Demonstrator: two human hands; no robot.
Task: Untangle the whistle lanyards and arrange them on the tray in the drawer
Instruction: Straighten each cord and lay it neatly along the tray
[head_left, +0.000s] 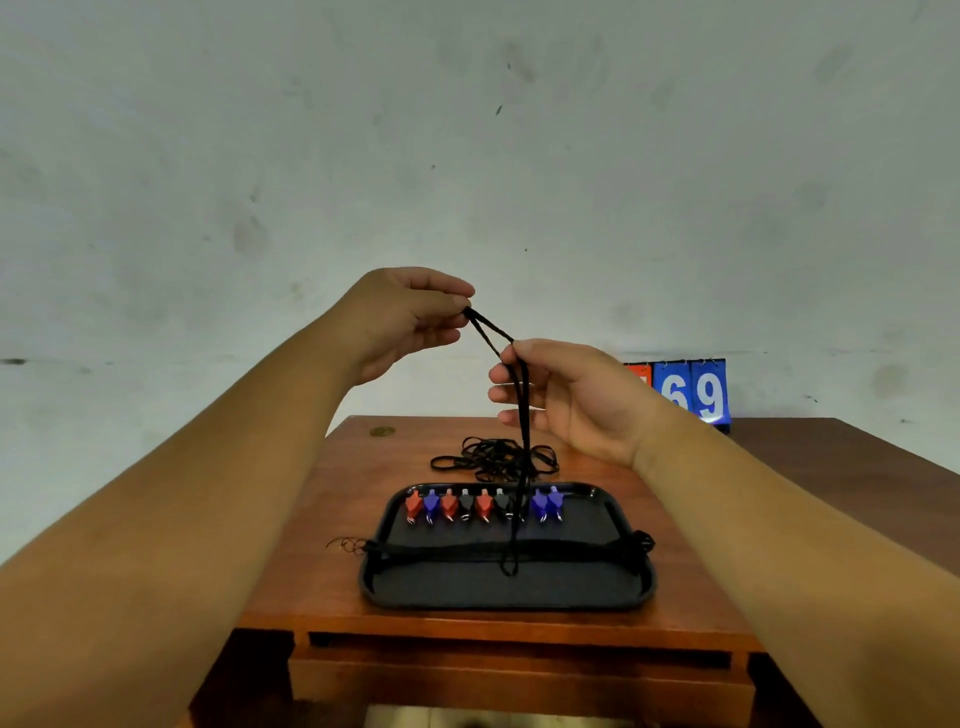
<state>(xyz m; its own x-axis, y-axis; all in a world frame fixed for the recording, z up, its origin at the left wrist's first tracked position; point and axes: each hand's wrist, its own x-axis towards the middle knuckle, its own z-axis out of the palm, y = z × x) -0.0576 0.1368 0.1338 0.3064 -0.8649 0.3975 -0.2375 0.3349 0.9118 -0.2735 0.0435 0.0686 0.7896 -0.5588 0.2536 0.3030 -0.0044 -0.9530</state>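
Observation:
I hold one black lanyard (523, 415) up in the air above the table. My left hand (410, 317) pinches its top end between thumb and fingertips. My right hand (566, 395), a little lower and to the right, pinches the same cord, which hangs down in a long loop over the black tray (613, 587). Several red, blue and black whistles (483, 505) lie in a row along the tray's far side. Straightened black lanyards (467, 552) lie across the tray's middle. A tangled pile of black lanyards (493, 457) sits on the table behind the tray.
The tray rests on a brown wooden table (332, 545) with a drawer front (519, 680) below its near edge. A blue and red flip scoreboard (691, 392) showing 69 stands at the back right against a grey wall.

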